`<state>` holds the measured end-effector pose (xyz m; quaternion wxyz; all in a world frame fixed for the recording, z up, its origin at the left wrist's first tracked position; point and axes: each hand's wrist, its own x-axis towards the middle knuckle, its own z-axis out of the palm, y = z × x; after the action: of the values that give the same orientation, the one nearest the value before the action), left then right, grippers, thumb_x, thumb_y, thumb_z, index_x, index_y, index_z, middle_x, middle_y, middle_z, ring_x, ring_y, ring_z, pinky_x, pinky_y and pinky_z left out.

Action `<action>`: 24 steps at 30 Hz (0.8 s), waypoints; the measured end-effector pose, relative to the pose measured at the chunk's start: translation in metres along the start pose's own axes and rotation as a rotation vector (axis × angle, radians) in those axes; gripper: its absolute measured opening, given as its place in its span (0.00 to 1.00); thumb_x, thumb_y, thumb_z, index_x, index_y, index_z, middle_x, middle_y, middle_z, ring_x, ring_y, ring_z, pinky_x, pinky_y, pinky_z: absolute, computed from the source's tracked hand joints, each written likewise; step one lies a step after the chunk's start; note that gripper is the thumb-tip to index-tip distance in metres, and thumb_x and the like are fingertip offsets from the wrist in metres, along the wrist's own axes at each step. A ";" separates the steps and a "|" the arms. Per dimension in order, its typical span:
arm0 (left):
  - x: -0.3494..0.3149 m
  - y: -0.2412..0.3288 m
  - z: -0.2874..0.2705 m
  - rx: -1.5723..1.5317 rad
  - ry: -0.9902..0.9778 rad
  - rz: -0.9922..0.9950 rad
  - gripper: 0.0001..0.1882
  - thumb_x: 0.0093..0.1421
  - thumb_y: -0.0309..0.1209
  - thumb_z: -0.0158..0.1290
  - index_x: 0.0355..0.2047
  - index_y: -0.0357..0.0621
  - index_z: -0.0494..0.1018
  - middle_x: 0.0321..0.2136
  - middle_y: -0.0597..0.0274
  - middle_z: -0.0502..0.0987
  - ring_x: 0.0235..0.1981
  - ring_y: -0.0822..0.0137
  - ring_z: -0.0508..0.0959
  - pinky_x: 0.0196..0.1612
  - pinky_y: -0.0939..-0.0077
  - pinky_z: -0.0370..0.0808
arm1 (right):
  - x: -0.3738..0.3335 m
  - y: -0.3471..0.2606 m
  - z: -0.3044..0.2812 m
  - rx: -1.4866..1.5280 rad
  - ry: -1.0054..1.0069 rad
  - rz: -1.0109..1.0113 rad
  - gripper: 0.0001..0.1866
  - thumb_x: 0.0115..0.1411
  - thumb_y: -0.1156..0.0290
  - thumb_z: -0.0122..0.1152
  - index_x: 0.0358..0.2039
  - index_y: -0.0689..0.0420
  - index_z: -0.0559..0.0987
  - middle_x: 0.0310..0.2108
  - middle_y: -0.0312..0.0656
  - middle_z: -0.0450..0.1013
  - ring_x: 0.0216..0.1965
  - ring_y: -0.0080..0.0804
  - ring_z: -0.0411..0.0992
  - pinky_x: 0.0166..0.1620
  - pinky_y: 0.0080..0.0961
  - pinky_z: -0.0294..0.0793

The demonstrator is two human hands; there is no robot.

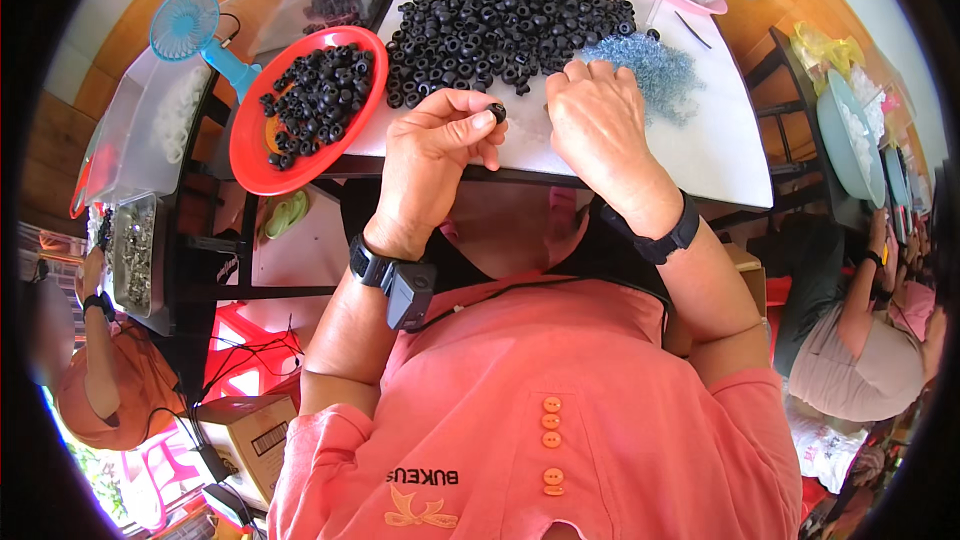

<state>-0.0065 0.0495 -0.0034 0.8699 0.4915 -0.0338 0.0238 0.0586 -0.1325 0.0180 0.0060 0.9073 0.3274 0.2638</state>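
Note:
Between the thumb and forefinger of my left hand [430,145] is a small black ring-like part [497,112]. My right hand [598,125] is to its right over the white work surface [722,155], fingers bent and closed; what they hold, if anything, is hidden behind the hand. Right beside it lies a heap of tiny clear-blue pieces [660,80]. Beyond both hands spreads a large pile of black ring-like parts [510,15]. To the left of my left hand, a red plastic basin [246,160] contains more black parts [325,90].
A blue fan [186,24] stands past the basin. Clear plastic panels edge the table's far side. A pink dish [700,5] with crumpled plastic sits at the far right, near a thin black strip [693,30]. Other people work at tables on both sides.

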 end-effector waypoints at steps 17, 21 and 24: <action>0.002 0.005 0.014 0.084 0.025 0.017 0.08 0.63 0.23 0.55 0.41 0.30 0.75 0.33 0.55 0.79 0.32 0.68 0.78 0.32 0.75 0.75 | -0.011 0.018 0.018 0.188 0.226 -0.153 0.03 0.51 0.73 0.57 0.28 0.54 0.77 0.29 0.37 0.71 0.37 0.36 0.69 0.41 0.36 0.62; 0.009 0.002 0.019 -0.033 -0.010 0.026 0.08 0.63 0.23 0.55 0.41 0.31 0.76 0.33 0.55 0.79 0.32 0.68 0.77 0.33 0.75 0.74 | -0.011 0.015 0.015 0.343 0.303 -0.144 0.03 0.49 0.75 0.59 0.26 0.55 0.76 0.29 0.38 0.71 0.36 0.37 0.70 0.40 0.36 0.63; 0.015 -0.007 0.014 -0.019 -0.017 0.006 0.10 0.63 0.25 0.55 0.42 0.31 0.75 0.34 0.56 0.79 0.34 0.66 0.78 0.34 0.73 0.74 | -0.007 0.014 0.006 0.713 0.317 -0.057 0.05 0.48 0.80 0.61 0.27 0.57 0.75 0.28 0.40 0.72 0.33 0.40 0.72 0.37 0.37 0.67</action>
<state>0.0084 0.0341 -0.0014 0.8741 0.4833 -0.0427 0.0218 0.0657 -0.1469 0.0123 -0.3532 0.7909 0.4203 0.2702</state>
